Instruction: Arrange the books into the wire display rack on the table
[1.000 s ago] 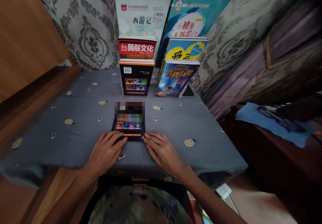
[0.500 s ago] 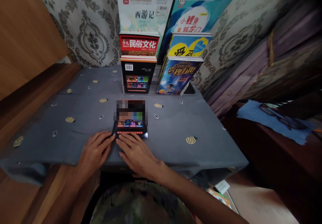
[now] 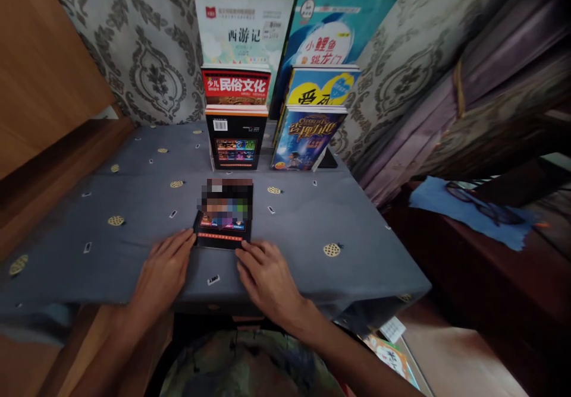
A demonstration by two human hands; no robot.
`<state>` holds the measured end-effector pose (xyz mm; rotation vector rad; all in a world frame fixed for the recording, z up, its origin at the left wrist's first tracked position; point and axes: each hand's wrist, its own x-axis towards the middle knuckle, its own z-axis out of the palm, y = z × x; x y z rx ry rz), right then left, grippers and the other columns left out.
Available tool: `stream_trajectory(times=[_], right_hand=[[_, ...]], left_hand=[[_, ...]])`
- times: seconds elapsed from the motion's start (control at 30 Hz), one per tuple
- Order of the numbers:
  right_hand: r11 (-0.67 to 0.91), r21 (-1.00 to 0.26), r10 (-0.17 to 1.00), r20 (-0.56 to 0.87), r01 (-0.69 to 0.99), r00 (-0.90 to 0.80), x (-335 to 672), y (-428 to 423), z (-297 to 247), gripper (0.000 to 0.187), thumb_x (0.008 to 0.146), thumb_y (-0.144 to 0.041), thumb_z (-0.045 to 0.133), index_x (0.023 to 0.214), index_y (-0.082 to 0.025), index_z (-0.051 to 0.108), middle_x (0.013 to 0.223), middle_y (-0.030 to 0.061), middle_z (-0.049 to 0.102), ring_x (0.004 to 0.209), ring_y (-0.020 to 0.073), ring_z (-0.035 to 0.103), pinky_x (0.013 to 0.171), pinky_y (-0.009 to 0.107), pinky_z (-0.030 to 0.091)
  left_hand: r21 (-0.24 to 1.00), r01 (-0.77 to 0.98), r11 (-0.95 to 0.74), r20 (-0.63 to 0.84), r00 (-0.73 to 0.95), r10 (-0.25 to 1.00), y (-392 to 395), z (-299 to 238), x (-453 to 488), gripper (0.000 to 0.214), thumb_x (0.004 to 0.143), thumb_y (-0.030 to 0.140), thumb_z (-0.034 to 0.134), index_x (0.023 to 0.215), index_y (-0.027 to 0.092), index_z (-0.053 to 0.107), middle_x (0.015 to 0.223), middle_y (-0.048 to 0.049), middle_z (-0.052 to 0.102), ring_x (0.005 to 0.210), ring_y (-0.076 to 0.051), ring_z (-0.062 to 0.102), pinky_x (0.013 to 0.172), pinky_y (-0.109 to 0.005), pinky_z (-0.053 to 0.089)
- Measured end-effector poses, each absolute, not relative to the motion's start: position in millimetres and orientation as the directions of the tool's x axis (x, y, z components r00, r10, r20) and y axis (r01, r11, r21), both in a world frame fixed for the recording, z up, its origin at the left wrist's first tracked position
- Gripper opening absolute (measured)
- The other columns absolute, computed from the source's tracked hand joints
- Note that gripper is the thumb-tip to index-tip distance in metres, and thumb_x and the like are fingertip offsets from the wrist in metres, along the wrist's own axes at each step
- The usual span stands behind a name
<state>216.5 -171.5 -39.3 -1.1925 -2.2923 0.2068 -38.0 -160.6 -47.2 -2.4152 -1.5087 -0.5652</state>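
A black book lies flat on the grey-blue tablecloth, back cover up, with rows of small coloured pictures and an orange line of text near its lower edge. Part of the cover is pixelated. My left hand rests at the book's lower left side, fingers stretched out and fingertips touching the edge. At the lower right corner, my right hand has its fingertips on the book, the fingers extended and slightly bent. Neither hand lifts the book.
Behind the book, a tiered rack holds several children's books, among them a black one and a blue one. Glasses lie on a blue cloth at the right. A wooden panel stands at the left.
My right hand has slid right along the book's lower edge to its corner, uncovering the orange text. My left hand stays by the left side. The view has shifted slightly.
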Motion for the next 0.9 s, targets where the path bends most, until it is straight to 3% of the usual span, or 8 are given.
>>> stream_trajectory(times=[0.2, 0.3, 0.37, 0.43, 0.5, 0.63, 0.77, 0.9], right_hand=[[0.738, -0.447, 0.662, 0.339, 0.505, -0.668, 174, -163, -30, 0.03, 0.091, -0.027, 0.065, 0.12, -0.017, 0.067, 0.136, 0.0138, 0.064, 0.131, 0.0256, 0.054, 0.113, 0.041, 0.042], [0.788, -0.452, 0.58, 0.316, 0.418, -0.751, 169, -149, -28, 0.03, 0.092, -0.026, 0.065, 0.119, -0.015, 0.067, 0.134, 0.0139, 0.065, 0.132, 0.0239, 0.054, 0.115, 0.04, 0.039], [0.789, -0.5, 0.552, 0.32, 0.358, -0.77, 175, -139, -28, 0.023, 0.094, -0.023, 0.062, 0.114, -0.016, 0.07, 0.123, 0.0101, 0.072, 0.123, 0.0212, 0.061, 0.11, 0.036, 0.044], [0.708, -0.602, 0.641, 0.329, 0.368, -0.693, 189, -125, -30, 0.02, 0.095, -0.018, 0.057, 0.108, -0.018, 0.072, 0.107, 0.0055, 0.077, 0.104, 0.0178, 0.07, 0.096, 0.03, 0.051], [0.536, -0.725, 0.818, 0.32, 0.433, -0.478, 208, -108, -31, 0.024, 0.095, -0.015, 0.053, 0.108, -0.019, 0.072, 0.094, 0.003, 0.078, 0.084, 0.016, 0.073, 0.08, 0.027, 0.054], [0.35, -0.809, 0.936, 0.319, 0.472, -0.148, 243, -65, -36, 0.025, 0.096, -0.02, 0.05, 0.11, -0.019, 0.071, 0.085, 0.0032, 0.078, 0.078, 0.0182, 0.072, 0.074, 0.029, 0.054], [0.373, -0.75, 0.924, 0.351, 0.547, -0.149, 257, -35, -42, 0.032, 0.097, -0.017, 0.045, 0.12, -0.02, 0.067, 0.099, 0.0056, 0.078, 0.095, 0.0205, 0.072, 0.089, 0.036, 0.053], [0.401, -0.692, 0.914, 0.344, 0.6, -0.213, 255, -29, -46, 0.032, 0.098, -0.016, 0.045, 0.122, -0.02, 0.065, 0.1, 0.006, 0.079, 0.103, 0.0215, 0.071, 0.095, 0.038, 0.052]], left_hand=[[-0.112, 0.948, -0.298, 0.236, 0.317, 0.919, -93, -16, -58, 0.039, 0.098, 0.022, 0.035, 0.12, 0.012, 0.066, 0.128, -0.0164, 0.067, 0.113, -0.034, 0.064, 0.088, -0.05, 0.053], [-0.156, 0.942, -0.296, 0.176, 0.321, 0.93, -69, -2, -43, 0.036, 0.099, 0.027, 0.037, 0.107, 0.016, 0.071, 0.12, -0.0142, 0.07, 0.105, -0.032, 0.066, 0.086, -0.047, 0.053], [-0.138, 0.924, -0.357, 0.182, 0.378, 0.908, -64, -1, -22, 0.033, 0.1, 0.029, 0.04, 0.106, 0.019, 0.07, 0.122, -0.0117, 0.069, 0.107, -0.029, 0.065, 0.09, -0.045, 0.052], [-0.089, 0.893, -0.441, 0.188, 0.449, 0.873, -63, -6, 3, 0.031, 0.1, 0.032, 0.043, 0.112, 0.018, 0.068, 0.124, -0.0107, 0.068, 0.111, -0.027, 0.064, 0.094, -0.043, 0.051], [-0.084, 0.851, -0.518, 0.198, 0.524, 0.828, -64, -13, 27, 0.032, 0.1, 0.035, 0.047, 0.119, 0.016, 0.064, 0.126, -0.0121, 0.067, 0.116, -0.027, 0.061, 0.098, -0.043, 0.049], [-0.138, 0.854, -0.501, 0.242, 0.52, 0.819, -61, -22, 57, 0.036, 0.099, 0.038, 0.049, 0.119, 0.011, 0.061, 0.124, -0.0172, 0.064, 0.114, -0.03, 0.059, 0.095, -0.046, 0.05], [-0.139, 0.867, -0.479, 0.182, 0.498, 0.848, -55, -18, 67, 0.035, 0.101, 0.036, 0.044, 0.11, 0.008, 0.063, 0.112, -0.0209, 0.066, 0.107, -0.032, 0.061, 0.087, -0.046, 0.053], [-0.186, 0.848, -0.496, 0.14, 0.523, 0.841, -54, -18, 70, 0.036, 0.102, 0.031, 0.041, 0.113, 0.006, 0.064, 0.117, -0.0241, 0.067, 0.11, -0.032, 0.063, 0.086, -0.044, 0.055]])
